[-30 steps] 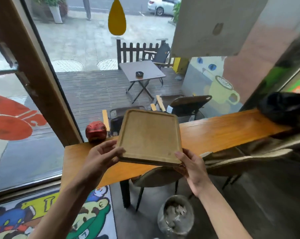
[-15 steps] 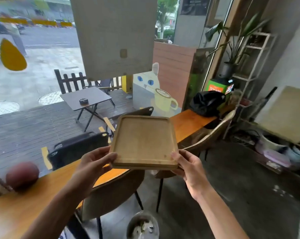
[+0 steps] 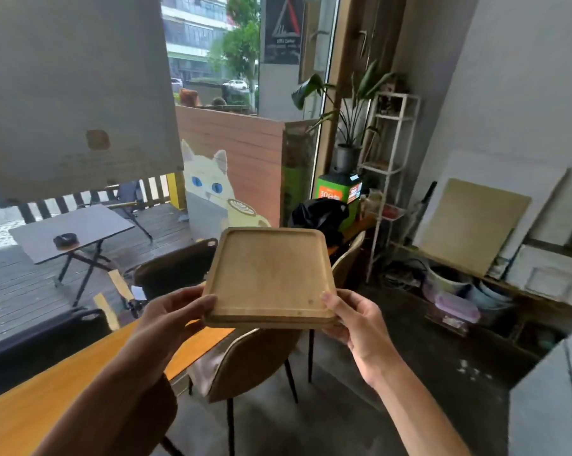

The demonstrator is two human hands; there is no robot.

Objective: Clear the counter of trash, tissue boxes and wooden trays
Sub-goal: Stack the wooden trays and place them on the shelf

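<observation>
The wooden tray (image 3: 269, 276) is held in the air in front of the person, clear of the bench (image 3: 47, 396), whose orange top runs along the lower left and ends at its near edge beside a brown chair (image 3: 245, 363). The tray's far edge tilts slightly up and away; its shallow rimmed face looks bare. The left hand (image 3: 172, 319) holds the tray's near left corner, thumb on top of the rim and fingers under it. The right hand (image 3: 357, 319) holds the near right corner the same way, thumb tip resting on the rim. Both grips are closed on the tray, which spans the gap between them. Below and to the right the grey floor (image 3: 393, 383) lies open, bounded farther right by a low shelf with tubs (image 3: 459, 291) and leaning boards (image 3: 469, 225). A white wire rack (image 3: 388, 166) stands beyond the bench's far end.
</observation>
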